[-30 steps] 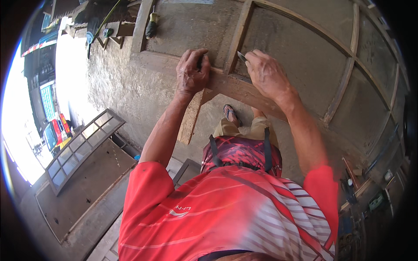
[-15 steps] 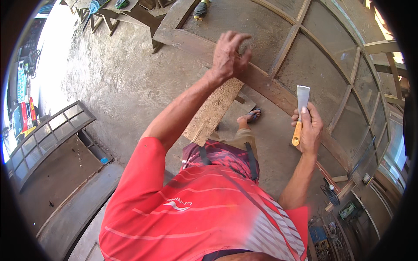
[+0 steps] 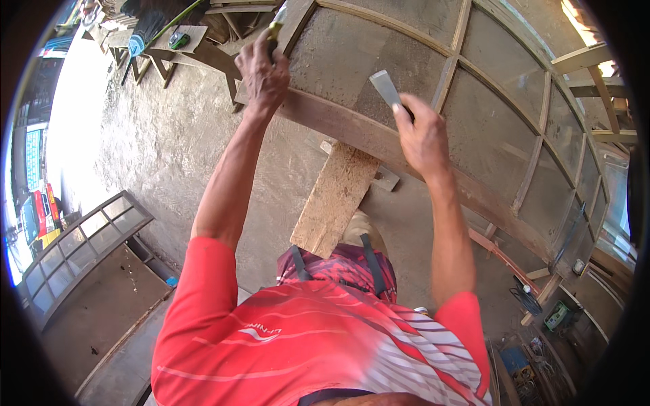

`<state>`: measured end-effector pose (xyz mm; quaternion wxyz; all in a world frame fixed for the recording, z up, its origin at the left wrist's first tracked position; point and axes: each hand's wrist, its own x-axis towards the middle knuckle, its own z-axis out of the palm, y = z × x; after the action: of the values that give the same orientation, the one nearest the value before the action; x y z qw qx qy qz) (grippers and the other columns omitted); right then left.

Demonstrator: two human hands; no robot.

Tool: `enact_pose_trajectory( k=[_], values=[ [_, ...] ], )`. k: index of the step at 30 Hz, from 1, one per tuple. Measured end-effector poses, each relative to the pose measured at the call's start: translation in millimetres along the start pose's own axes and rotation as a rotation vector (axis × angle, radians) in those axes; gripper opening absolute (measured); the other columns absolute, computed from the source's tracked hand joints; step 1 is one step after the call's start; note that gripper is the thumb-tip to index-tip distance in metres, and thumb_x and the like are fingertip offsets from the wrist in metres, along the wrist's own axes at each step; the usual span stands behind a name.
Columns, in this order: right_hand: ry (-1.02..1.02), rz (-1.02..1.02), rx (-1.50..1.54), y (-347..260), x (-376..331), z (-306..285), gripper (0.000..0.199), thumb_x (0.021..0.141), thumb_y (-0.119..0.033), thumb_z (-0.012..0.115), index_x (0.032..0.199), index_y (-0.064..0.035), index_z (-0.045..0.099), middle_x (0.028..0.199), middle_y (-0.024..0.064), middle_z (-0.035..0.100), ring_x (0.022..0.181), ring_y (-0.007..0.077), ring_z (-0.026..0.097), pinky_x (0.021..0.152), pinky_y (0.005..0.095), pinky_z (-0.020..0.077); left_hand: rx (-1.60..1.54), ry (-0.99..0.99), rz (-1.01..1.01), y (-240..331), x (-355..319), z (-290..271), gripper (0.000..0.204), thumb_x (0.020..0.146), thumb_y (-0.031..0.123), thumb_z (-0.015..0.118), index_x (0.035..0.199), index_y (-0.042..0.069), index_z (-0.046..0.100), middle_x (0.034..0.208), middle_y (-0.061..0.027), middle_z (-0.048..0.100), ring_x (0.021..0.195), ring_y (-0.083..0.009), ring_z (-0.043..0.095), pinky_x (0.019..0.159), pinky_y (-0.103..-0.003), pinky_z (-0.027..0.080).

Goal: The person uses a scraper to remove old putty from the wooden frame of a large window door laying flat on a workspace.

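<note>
My right hand (image 3: 423, 135) is closed around a putty knife (image 3: 386, 88), its flat metal blade pointing up and to the left above a large wooden window frame (image 3: 338, 125). Most of the knife's handle is hidden in my fist. At the frame's near left corner, my left hand (image 3: 263, 78) is closed on a short tool with a yellow-and-dark handle (image 3: 273, 32). A light, shiny end shows beyond that handle; its exact kind is not clear. The frame has thin wooden bars and dusty panes (image 3: 504, 101), curving away to the right.
A rough chipboard plank (image 3: 335, 196) juts from under the frame toward my waist. Wooden trestles (image 3: 162, 64) stand at the far left, with a green tape measure (image 3: 179, 40) on top. Another paned frame (image 3: 81, 237) lies at lower left. Power tools and cables (image 3: 528, 301) sit at lower right.
My left hand has moved left and taken hold of the yellow-and-dark-handled tool. My right hand has carried the putty knife up and left over the frame, tilting its blade leftward.
</note>
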<state>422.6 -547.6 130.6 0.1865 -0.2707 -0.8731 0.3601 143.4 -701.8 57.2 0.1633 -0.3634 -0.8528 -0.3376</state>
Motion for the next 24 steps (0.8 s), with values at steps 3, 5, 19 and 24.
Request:
enact_pose_trajectory(
  k=[3,5,19,24],
  values=[
    [-0.121,-0.024,-0.016,2.9,81.1,49.7,0.018,0.103,-0.01,0.054,0.105,0.0017,0.067,0.083,0.014,0.066,0.066,0.0249,0.063,0.062,0.042,0.0516,0.109,0.104,-0.15,-37.1,-15.0,-11.3,0.048,0.099,0.019,0.055,0.147,0.01,0.051,0.119,-0.0212,0.06,0.114,-0.0372,0.055,0.104,-0.05,0.041],
    [-0.197,-0.068,-0.096,4.3,131.9,82.4,0.019,0.103,-0.011,0.052,0.103,0.0015,0.066,0.084,0.0141,0.066,0.064,0.0253,0.062,0.06,0.0424,0.0528,0.129,0.133,-0.213,-45.4,-18.3,-8.9,0.047,0.1,0.019,0.054,0.147,0.01,0.052,0.119,-0.0219,0.06,0.113,-0.0382,0.056,0.103,-0.05,0.043],
    [-0.266,-0.315,-0.034,21.7,227.2,135.3,0.026,0.102,-0.022,0.055,0.09,0.0003,0.06,0.079,0.0204,0.065,0.07,0.0389,0.065,0.068,0.05,0.0526,0.114,0.069,-0.298,-31.7,-14.0,-10.1,0.041,0.102,0.018,0.053,0.142,0.008,0.056,0.122,-0.0237,0.059,0.111,-0.04,0.06,0.095,-0.049,0.049],
    [-0.284,-0.537,-0.036,24.1,180.6,149.9,0.018,0.102,-0.016,0.053,0.094,-0.0015,0.061,0.076,0.0143,0.063,0.063,0.0324,0.063,0.063,0.0465,0.0548,0.081,0.099,-0.287,-24.6,-11.2,-6.9,0.041,0.101,0.017,0.054,0.141,0.007,0.055,0.115,-0.0224,0.06,0.107,-0.0391,0.059,0.094,-0.049,0.048]
  ],
)
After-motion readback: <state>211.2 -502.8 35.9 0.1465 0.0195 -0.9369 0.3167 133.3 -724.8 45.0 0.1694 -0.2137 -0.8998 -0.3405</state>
